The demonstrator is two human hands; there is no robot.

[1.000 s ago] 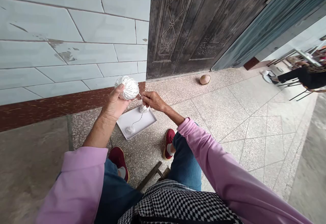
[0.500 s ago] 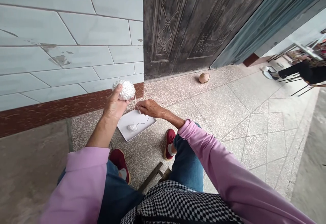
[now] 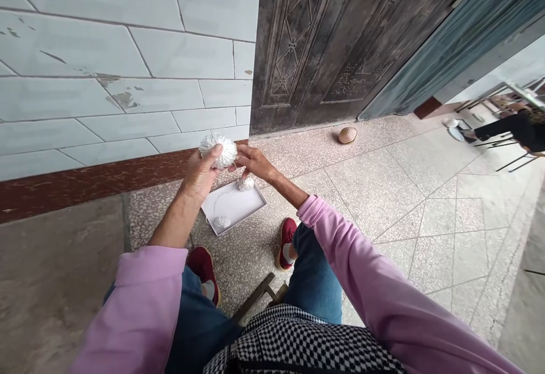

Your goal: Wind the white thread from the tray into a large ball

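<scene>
Left hand [image 3: 199,174] is grasping a large white yarn ball [image 3: 222,152], thumb pressing across its face, remaining fingers mostly hidden behind. That grip is probably steadying the ball while leaving its right side exposed. Ball is staying clear of the floor [image 3: 306,192], held up in front of the tiled wall [image 3: 128,96].

Right hand [image 3: 254,163] is reaching in from the right, fingertips lying against or just beside the ball; contact is hard to judge. Thin strand [image 3: 237,171] is hanging below; cannot tell whether this grip is pinching it or letting it run free.

White tray [image 3: 234,205] is lying on the floor, beyond the red shoes. Far small ball [image 3: 246,183] is resting toward its far right side, near small ball [image 3: 222,222] toward its near edge. Low rim is likely stopping both from rolling off; their spacing is perhaps sparing yarn from tangling.

Rounded tan object [image 3: 348,135] is sitting well apart, right, near the dark door [image 3: 319,50].
</scene>
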